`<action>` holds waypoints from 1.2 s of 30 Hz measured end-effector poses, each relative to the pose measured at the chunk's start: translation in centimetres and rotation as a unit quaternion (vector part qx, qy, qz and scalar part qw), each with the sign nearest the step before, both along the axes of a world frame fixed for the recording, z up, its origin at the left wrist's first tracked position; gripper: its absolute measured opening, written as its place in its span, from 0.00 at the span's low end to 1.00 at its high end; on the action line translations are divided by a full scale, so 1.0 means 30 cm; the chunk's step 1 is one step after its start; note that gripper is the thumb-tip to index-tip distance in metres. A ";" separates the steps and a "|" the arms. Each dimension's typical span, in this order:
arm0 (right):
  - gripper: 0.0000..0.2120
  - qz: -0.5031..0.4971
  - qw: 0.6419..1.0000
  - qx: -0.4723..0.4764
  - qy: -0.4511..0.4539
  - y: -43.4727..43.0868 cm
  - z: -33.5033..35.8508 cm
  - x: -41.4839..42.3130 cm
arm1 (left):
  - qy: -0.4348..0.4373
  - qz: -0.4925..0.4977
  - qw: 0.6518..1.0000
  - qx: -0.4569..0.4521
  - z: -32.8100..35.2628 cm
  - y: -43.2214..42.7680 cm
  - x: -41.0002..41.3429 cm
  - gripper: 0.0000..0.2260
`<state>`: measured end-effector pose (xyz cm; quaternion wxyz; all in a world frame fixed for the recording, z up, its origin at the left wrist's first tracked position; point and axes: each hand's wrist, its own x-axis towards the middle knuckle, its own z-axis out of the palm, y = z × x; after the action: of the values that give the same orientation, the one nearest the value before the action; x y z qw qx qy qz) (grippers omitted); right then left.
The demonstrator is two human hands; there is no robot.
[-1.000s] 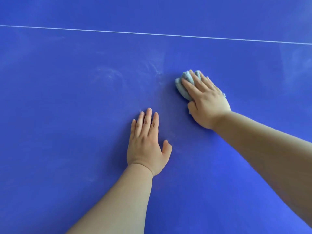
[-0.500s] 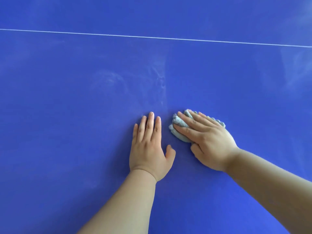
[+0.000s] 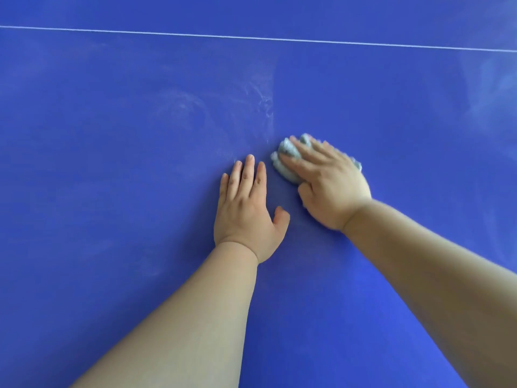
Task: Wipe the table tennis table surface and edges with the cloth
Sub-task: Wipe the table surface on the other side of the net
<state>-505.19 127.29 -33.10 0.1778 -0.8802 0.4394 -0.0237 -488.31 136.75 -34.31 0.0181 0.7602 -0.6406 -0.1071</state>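
A blue table tennis table fills the view, with a thin white line crossing its far side and pale, chalky smears on the surface far and left of the hands. The person's left hand lies flat on the table, fingers straight and close together, holding nothing. Just to its right, the right hand presses a bunched grey-blue cloth against the table, fingers laid nearly straight across it. The hand is blurred, so whether the thumb hooks under the wad cannot be told. The cloth sits near the middle of the view, just beside the left fingertips but apart from them.

The wiping looks to be at an early stage: the smears are untouched and no edge is in view. A wad this small covers little per stroke and could leave streaks between passes. Held down only by pressure, it could slip free on a fast stroke or run into the braced hand.
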 end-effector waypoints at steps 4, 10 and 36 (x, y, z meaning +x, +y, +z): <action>0.33 -0.002 0.999 0.002 -0.037 0.390 -0.010 -0.088 | 0.027 -0.030 0.999 0.008 0.035 0.018 -0.003 0.37; 0.35 0.048 0.999 0.018 0.004 0.610 0.014 -0.150 | 0.025 -0.089 0.994 0.058 0.089 0.322 0.055 0.36; 0.35 -0.026 0.999 -0.002 0.042 0.382 0.027 0.005 | -0.032 -0.101 0.994 0.035 0.008 0.576 0.178 0.39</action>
<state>-505.03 138.74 -32.29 0.1564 -0.8691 0.4692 0.0076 -482.98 154.03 -34.07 -0.0405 0.6945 -0.7104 -0.1064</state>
